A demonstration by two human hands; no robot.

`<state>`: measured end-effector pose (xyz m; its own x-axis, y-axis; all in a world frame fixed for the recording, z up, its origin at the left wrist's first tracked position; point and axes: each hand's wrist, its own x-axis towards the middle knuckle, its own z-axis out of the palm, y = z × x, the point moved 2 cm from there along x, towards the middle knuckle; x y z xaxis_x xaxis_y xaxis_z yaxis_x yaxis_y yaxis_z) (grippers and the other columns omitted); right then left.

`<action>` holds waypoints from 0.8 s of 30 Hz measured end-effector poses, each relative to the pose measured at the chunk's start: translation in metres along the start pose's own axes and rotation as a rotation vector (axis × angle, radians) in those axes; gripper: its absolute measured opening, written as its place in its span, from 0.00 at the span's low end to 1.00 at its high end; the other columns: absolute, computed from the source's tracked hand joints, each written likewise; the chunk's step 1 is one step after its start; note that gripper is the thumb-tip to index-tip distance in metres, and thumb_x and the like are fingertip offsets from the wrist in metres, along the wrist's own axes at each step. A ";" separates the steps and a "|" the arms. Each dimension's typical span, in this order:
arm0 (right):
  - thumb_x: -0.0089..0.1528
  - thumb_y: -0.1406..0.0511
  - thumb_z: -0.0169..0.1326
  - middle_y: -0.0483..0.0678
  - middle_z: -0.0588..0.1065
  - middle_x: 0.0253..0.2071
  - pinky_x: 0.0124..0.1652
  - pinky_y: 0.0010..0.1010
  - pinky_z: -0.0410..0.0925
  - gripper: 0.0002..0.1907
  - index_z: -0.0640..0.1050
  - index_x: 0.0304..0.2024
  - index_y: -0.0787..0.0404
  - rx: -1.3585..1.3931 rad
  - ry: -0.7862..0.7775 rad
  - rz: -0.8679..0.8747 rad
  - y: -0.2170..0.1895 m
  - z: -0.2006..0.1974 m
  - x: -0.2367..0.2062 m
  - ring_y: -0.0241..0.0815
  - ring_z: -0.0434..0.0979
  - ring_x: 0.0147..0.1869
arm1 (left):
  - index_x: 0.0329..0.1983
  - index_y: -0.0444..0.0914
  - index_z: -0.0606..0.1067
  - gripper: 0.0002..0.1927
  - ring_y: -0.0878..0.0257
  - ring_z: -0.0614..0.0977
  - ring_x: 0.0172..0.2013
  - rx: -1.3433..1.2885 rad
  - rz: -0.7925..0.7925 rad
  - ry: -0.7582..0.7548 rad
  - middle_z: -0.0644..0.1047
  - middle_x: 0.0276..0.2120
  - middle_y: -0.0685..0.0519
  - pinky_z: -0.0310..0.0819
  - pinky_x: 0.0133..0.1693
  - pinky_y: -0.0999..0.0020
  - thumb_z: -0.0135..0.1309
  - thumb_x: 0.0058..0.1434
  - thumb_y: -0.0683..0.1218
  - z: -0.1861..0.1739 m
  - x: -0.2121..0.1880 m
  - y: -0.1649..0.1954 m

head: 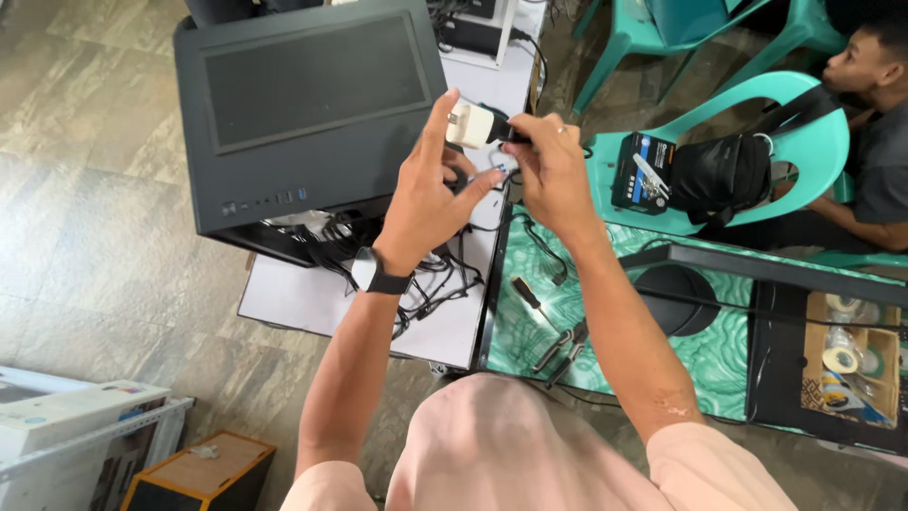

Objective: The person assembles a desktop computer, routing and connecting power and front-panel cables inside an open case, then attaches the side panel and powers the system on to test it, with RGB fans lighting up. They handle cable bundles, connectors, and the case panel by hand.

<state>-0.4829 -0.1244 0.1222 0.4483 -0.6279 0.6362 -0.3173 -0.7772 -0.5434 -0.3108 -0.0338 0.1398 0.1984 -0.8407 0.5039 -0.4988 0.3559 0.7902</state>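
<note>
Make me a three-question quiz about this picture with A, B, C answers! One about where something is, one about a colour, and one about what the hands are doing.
1. Where does the screwdriver lie?
A. on the green patterned table
B. on the floor
C. on the black computer case

2. What colour is the plastic chair with the black bag on it?
A. red
B. turquoise green
C. yellow

3. What are the left hand and right hand doing?
A. resting flat on the table
B. holding a small white connector on a black cable between them
C. hanging empty

Answers:
1. A, it lies on the green top beside the pliers.
2. B, its seat and back are turquoise green.
3. B, the fingers of both hands pinch the white part above the case.
</note>
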 end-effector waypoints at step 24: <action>0.62 0.62 0.63 0.54 0.75 0.49 0.50 0.34 0.69 0.19 0.76 0.50 0.66 0.012 -0.005 0.489 -0.024 0.063 -0.005 0.46 0.76 0.51 | 0.48 0.33 0.62 0.22 0.58 0.84 0.38 -0.775 -0.143 0.549 0.78 0.39 0.45 0.83 0.40 0.68 0.65 0.61 0.34 -0.216 0.120 -0.178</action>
<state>-0.4251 -0.1005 0.0977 0.2531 -0.9191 0.3019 -0.4820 -0.3904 -0.7844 -0.0157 -0.1094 0.1347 0.6801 -0.6585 0.3222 0.2181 0.6013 0.7687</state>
